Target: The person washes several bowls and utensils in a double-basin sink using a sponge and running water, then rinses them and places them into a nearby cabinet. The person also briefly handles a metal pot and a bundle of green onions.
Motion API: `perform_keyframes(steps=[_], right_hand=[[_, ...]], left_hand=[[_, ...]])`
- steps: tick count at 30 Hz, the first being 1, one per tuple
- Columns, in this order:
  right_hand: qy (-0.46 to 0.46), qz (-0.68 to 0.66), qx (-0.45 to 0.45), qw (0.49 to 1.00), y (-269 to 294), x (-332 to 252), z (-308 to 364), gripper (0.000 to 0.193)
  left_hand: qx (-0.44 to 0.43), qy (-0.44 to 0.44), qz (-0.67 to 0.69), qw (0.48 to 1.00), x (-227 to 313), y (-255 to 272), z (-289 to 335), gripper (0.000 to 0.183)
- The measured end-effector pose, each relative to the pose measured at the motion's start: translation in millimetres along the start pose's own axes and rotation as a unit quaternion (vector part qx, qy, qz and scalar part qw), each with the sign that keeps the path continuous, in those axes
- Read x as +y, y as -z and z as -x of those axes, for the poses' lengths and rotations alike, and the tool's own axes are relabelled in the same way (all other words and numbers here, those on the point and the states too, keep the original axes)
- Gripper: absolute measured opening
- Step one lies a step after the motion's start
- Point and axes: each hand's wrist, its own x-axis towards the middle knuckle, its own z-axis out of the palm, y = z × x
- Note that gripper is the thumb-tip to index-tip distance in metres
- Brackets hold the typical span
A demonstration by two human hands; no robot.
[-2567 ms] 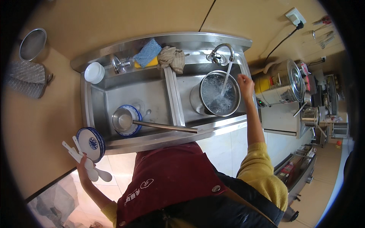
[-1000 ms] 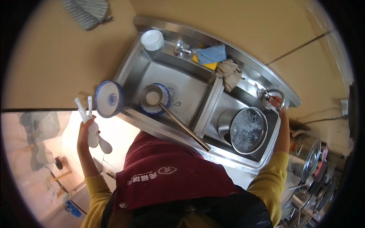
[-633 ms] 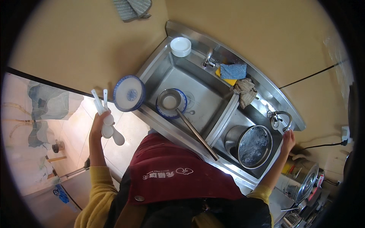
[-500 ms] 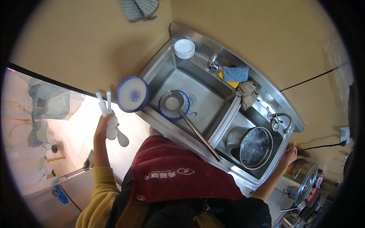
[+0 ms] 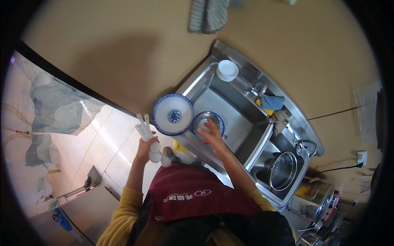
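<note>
Several white soup spoons point(image 5: 155, 151) are gripped in my left hand point(image 5: 143, 148), handles pointing up and away. Just right of them, a blue-patterned white dish point(image 5: 167, 122) rests at the left rim of the sink point(image 5: 236, 139). My right hand point(image 5: 212, 136) reaches over the large basin with fingers apart, holding nothing visible. Below its fingers a steel ladle point(image 5: 200, 121) sits in a blue-rimmed bowl point(image 5: 223, 124); my right arm hides the ladle's handle. Whether my fingertips touch the ladle cannot be made out.
A steel pot point(image 5: 283, 172) of water stands tilted in the smaller basin under a tap point(image 5: 301, 144). Small white plates point(image 5: 227, 69) are stacked at the back corner. Blue point(image 5: 273, 102) and brown cloths point(image 5: 279, 119) lie behind the divider. A lidded steel pot point(image 5: 318, 201) stands at right.
My right hand has left the smaller basin's right edge and come over the large basin above the ladle. My left hand still holds the spoons, now closer to the dish. The pot water looks calmer.
</note>
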Motion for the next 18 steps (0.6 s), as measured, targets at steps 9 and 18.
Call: perform_keyframes(steps=[9, 18], right_hand=[[-0.192, -0.228, -0.033, 0.954, -61, 4, -75, 0.051], [-0.135, -0.413, -0.074, 0.898, -40, 46, -70, 0.057]], left_hand=[[-0.119, 0.027, -0.012, 0.992, 7, 25, -21, 0.048], [-0.125, 0.01, -0.055, 0.991, 23, 38, -7, 0.043]])
